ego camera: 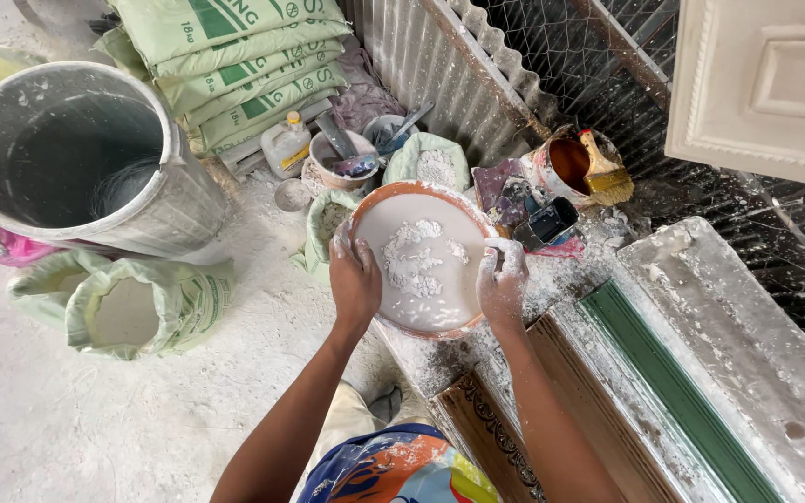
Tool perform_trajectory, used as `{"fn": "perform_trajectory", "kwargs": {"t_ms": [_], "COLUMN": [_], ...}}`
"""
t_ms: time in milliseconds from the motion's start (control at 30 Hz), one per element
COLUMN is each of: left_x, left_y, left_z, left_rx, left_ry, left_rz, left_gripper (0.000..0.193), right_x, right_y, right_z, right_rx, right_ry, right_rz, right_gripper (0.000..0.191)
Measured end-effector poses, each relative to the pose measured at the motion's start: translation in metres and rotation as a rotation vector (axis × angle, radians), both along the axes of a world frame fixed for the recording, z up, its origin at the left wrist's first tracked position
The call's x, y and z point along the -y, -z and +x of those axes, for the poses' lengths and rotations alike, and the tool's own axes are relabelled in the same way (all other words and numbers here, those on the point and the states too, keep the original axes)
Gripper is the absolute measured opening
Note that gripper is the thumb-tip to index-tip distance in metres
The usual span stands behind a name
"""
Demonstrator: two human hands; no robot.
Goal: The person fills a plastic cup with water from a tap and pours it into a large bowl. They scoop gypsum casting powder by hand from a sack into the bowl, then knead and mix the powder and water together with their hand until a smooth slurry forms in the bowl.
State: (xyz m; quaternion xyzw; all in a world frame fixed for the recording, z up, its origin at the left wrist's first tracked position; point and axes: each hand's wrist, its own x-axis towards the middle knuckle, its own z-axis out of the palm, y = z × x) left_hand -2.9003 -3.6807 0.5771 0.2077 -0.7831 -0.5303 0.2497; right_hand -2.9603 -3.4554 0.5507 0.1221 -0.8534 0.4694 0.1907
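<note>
Dusty white powder covers the concrete floor (pixel 95 419) seen from the head camera, where a round orange-rimmed basin (pixel 421 256) of pale wet mix with white lumps floating in it sits at the near end of a long plaster-caked mould (pixel 701 373). Being round, the basin has no long axis; its mouth faces straight up. One left hand (pixel 354 279) lies over the basin's left rim, its fingers (pixel 342 244) curled onto the edge, and one right hand (pixel 501 279), caked white, closes its fingers (pixel 498 250) on the right rim; both grip the basin. Crowding it at the far side are a small bowl with a trowel (pixel 347 158), an open bag of white powder (pixel 432 163), a white plastic jug (pixel 287 144), and a tin with one yellow brush (pixel 603 172) leaning in it. To the left stand one big grey drum (pixel 76 158) and an open green sack (pixel 132 307); a stack of about five green bags (pixel 235 65) rests behind. Corrugated sheet (pixel 449 65) and wire mesh (pixel 589 56) close off the back, and a white moulded panel (pixel 766 84) hangs at upper right.
</note>
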Motion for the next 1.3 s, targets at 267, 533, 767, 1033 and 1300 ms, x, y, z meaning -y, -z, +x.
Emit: {"fn": "perform_trajectory", "kwargs": {"t_ms": [267, 533, 767, 1033, 1300], "left_x": [0.001, 0.001, 0.002, 0.002, 0.001], "left_y": [0.003, 0.006, 0.007, 0.002, 0.002], "left_z": [0.0, 0.001, 0.002, 0.004, 0.003], "left_rx": [0.013, -0.021, -0.048, -0.019, -0.007], "left_ry": [-0.001, -0.005, -0.009, 0.001, 0.003], "left_rz": [0.029, -0.022, -0.002, 0.006, 0.026], "left_gripper": [0.04, 0.039, 0.038, 0.04, 0.042], "right_x": [-0.001, 0.002, 0.01, 0.02, 0.026], "right_y": [0.0, 0.0, -0.02, -0.034, -0.037], "right_z": [0.001, -0.004, -0.005, -0.012, -0.02], "right_rx": [0.024, -0.056, 0.169, 0.423, 0.633], "right_ry": [-0.036, -0.027, -0.119, -0.126, -0.144], "right_rz": [-0.021, 0.253, 0.386, 0.461, 0.562], "right_gripper": [0.017, 0.02, 0.031, 0.04, 0.044]}}
